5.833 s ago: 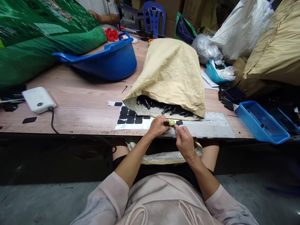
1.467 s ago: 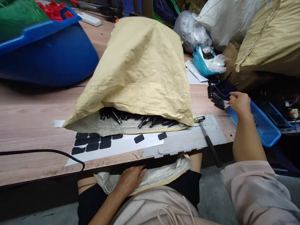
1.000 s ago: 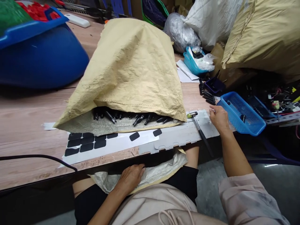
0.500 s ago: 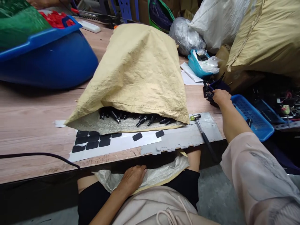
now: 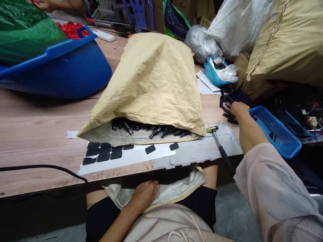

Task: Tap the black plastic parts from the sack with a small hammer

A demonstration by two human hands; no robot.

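Note:
My left hand (image 5: 145, 195) is on my lap, its fingers curled over the edge of a pale woven sack (image 5: 176, 190) spread across my thighs. At the table's right edge my right hand (image 5: 238, 109) is closed among black slender parts (image 5: 228, 116), by a dark purple piece (image 5: 236, 95). What its fingers hold is hidden. A large tan sack (image 5: 156, 77) lies on the table, its mouth towards me, with several black parts with slotted tips (image 5: 165, 131) showing inside. Right of it lies a hammer (image 5: 220, 148) with a black handle.
A blue tub (image 5: 63, 74) with red pieces (image 5: 72, 29) stands at left. Black rounded stickers (image 5: 103, 157) lie on white paper by the front edge. A blue basket (image 5: 280, 141) is right of my right hand; a turquoise basket (image 5: 214, 75) stands behind. A co-worker's arm (image 5: 68, 6) shows top left.
The view has shifted slightly, so most table things appear a little lower and further right. My right hand stays by the black parts, and my left hand stays on the woven sack.

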